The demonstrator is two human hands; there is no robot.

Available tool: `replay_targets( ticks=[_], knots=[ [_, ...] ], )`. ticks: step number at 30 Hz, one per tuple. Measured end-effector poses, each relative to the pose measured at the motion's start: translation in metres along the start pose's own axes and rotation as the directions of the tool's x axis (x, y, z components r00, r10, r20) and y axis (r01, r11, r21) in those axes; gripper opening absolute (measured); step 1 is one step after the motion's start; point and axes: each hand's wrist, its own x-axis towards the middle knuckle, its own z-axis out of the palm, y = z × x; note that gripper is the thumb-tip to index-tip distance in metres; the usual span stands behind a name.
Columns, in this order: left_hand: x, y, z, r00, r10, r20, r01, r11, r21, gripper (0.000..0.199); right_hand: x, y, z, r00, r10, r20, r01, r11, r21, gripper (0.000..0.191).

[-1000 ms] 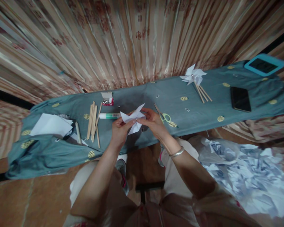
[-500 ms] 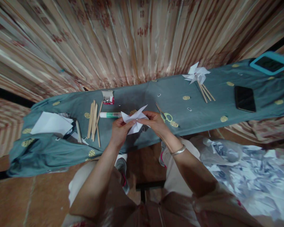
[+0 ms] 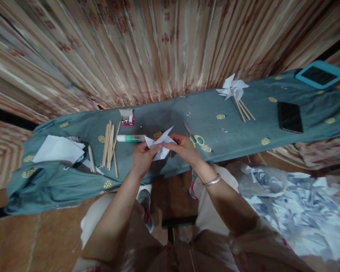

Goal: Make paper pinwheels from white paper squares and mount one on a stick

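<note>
A white paper pinwheel [image 3: 162, 151] is held between both hands above the near edge of the cloth-covered table. My left hand [image 3: 143, 156] pinches its left side, thumb on top. On the opposite side my right hand [image 3: 184, 147] grips it, the thumb lying over the centre. A glue stick [image 3: 131, 138] with a green label lies just beyond my left hand. Scissors [image 3: 197, 139] with pale green handles rest to the right of my right hand. Whether a stick is attached under the pinwheel is hidden.
Wooden sticks [image 3: 109, 145], a small open box of pins [image 3: 127, 120] and white paper sheets [image 3: 58, 149] lie on the left. Finished pinwheels [image 3: 232, 88], a black phone [image 3: 290, 117] and a blue-framed tablet [image 3: 320, 74] lie rightward. Paper scraps [image 3: 306, 207] heap at lower right.
My right thumb has shifted slightly over the pinwheel's centre, covering the pin head that showed before. The whole view has moved a little; the table things stay in place.
</note>
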Motion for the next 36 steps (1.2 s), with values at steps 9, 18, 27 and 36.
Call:
replay_targets(
  ticks=[9, 18, 27, 36],
  knots=[
    [0.0023, -0.0050, -0.0015, 1.000, 0.030, 0.001, -0.030, 0.999, 0.026, 0.031, 0.0030, 0.0011, 0.0009, 0.999, -0.034, -0.006, 0.033, 0.999, -0.023, 0.020],
    [0.0019, -0.0045, 0.0004, 0.999, 0.021, -0.040, -0.019, 0.998, 0.058, 0.035, 0.0031, 0.0000, 0.0013, 0.999, -0.032, -0.022, 0.032, 0.999, -0.006, 0.021],
    [0.0018, -0.0030, 0.0014, 1.000, 0.012, -0.012, -0.012, 0.999, 0.049, 0.034, 0.0001, -0.0034, -0.0008, 1.000, -0.026, -0.005, 0.026, 1.000, -0.009, 0.022],
    [0.0008, 0.0016, 0.0043, 1.000, 0.006, -0.008, -0.006, 0.999, 0.039, 0.032, 0.0009, -0.0008, -0.0029, 1.000, -0.022, -0.003, 0.022, 0.999, -0.046, 0.021]
  ],
)
